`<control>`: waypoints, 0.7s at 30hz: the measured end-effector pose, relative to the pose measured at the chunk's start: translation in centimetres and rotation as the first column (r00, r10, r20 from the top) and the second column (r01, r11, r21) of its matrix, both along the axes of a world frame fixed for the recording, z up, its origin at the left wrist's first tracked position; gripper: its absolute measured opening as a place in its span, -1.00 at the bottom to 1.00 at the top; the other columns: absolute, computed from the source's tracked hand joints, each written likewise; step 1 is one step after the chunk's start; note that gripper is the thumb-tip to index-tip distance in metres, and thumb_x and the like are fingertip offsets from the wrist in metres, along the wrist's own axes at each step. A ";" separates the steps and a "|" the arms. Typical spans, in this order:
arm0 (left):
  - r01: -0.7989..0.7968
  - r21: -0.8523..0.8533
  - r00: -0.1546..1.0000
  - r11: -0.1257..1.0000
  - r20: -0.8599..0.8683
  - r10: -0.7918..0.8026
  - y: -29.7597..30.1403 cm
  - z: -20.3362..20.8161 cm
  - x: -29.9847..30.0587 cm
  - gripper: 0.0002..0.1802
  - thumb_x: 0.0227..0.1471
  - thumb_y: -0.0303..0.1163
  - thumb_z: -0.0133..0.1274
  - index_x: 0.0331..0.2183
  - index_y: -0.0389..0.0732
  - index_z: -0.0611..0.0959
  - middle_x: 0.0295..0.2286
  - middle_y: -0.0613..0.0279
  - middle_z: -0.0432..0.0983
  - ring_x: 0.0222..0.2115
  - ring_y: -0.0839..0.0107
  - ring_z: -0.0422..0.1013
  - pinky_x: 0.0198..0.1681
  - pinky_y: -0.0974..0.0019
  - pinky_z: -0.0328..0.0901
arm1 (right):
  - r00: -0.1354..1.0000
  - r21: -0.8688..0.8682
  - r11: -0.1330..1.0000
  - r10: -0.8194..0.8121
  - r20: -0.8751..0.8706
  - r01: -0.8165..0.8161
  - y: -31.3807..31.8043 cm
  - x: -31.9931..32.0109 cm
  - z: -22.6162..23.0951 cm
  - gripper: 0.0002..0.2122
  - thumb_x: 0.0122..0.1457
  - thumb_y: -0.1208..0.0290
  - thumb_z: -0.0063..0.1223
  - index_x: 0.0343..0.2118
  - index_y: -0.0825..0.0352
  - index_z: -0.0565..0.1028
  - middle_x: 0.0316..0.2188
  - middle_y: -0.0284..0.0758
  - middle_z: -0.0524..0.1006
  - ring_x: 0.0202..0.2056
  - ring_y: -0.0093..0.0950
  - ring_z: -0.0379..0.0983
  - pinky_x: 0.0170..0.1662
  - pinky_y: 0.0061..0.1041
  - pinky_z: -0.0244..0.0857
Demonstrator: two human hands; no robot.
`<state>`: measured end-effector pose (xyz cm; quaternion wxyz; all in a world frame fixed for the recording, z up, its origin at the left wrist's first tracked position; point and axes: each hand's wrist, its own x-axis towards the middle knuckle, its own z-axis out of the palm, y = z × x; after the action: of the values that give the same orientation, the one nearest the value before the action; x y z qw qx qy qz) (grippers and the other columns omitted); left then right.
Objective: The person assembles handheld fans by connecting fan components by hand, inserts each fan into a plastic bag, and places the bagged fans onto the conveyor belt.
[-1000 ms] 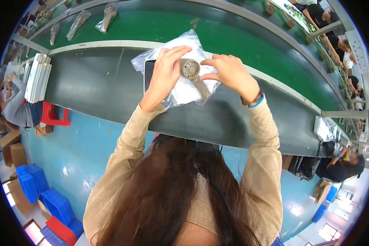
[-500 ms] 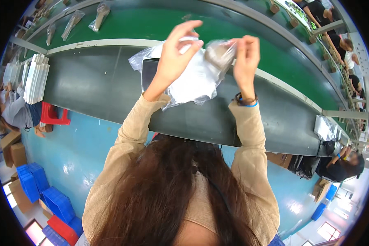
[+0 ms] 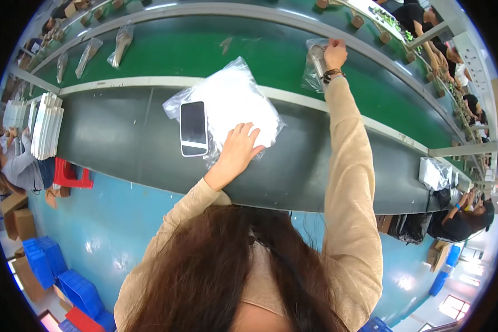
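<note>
My right hand (image 3: 335, 53) is stretched far out over the green conveyor belt. Its fingers are closed on a clear plastic bag (image 3: 314, 77) with a brownish-grey object inside, whose exact kind I cannot make out. The bag hangs beside the hand, at or just above the belt. My left hand (image 3: 240, 145) lies open, fingers spread, on the near right part of a pile of white, clear-edged plastic bags (image 3: 235, 94). A smartphone (image 3: 193, 124) with a dark screen and pale edge lies on the left side of that pile.
Beyond the dark work table (image 3: 110, 122) runs the green conveyor belt (image 3: 177, 55), behind a pale rail. Several bagged long-handled items (image 3: 122, 44) lie on it at the left. White stacked pieces (image 3: 48, 126) stand at the table's left end. Other people work at both sides.
My right hand has carried the bagged object away, out over the belt. My left hand has come down onto the bag pile, uncovering the phone.
</note>
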<state>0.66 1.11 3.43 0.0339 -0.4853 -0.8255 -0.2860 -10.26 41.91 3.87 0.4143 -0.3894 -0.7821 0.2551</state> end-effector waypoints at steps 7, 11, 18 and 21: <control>-0.003 0.059 1.000 0.998 -0.008 0.003 -0.5 -0.4 -0.7 -0.63 -0.12 -0.37 0.21 -0.22 -0.26 0.53 -0.09 -0.01 0.37 -0.03 0.01 0.28 0.00 0.07 0.20 | 0.869 0.046 0.954 0.288 -0.402 -0.295 -4.5 3.9 1.1 -0.69 0.27 0.29 -0.07 -0.07 0.44 0.36 -0.18 -0.10 0.48 -0.11 -0.26 0.42 -0.01 -0.36 0.25; 0.008 0.123 1.000 0.992 -0.019 -0.006 -0.1 -0.9 -0.1 -0.78 -0.11 -0.50 0.14 -0.32 -0.26 0.54 -0.15 0.02 0.41 -0.07 0.04 0.30 -0.03 0.10 0.21 | 0.829 0.009 0.910 0.381 -0.409 -0.414 -12.3 12.5 -0.8 -0.81 0.32 0.38 -0.12 -0.11 0.36 0.37 -0.23 -0.30 0.45 -0.20 -0.51 0.38 -0.08 -0.52 0.27; -0.165 0.245 0.958 0.955 0.271 0.096 0.0 -2.3 0.7 -0.86 -0.04 -0.56 0.11 -0.34 -0.26 0.55 -0.42 0.10 0.52 -0.39 0.19 0.45 -0.33 0.25 0.35 | 0.790 -0.260 0.778 0.435 -0.432 -0.571 -17.4 17.0 -4.1 -0.84 0.32 0.41 -0.14 -0.18 0.37 0.42 -0.34 -0.35 0.49 -0.41 -0.60 0.42 -0.29 -0.59 0.32; -0.191 0.371 0.961 0.909 0.260 0.095 0.2 -3.4 0.3 -0.80 -0.03 -0.57 0.12 -0.27 -0.26 0.56 -0.49 0.10 0.52 -0.50 0.21 0.46 -0.42 0.23 0.37 | 0.781 -0.311 0.756 0.397 -0.482 -0.576 -17.6 16.8 -4.0 -0.84 0.31 0.41 -0.11 -0.21 0.39 0.45 -0.38 -0.35 0.51 -0.42 -0.62 0.42 -0.29 -0.64 0.31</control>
<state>0.91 1.34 0.01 0.0529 -0.3688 -0.7831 -0.4980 6.58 24.32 -0.15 0.3778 -0.1929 -0.6802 0.5978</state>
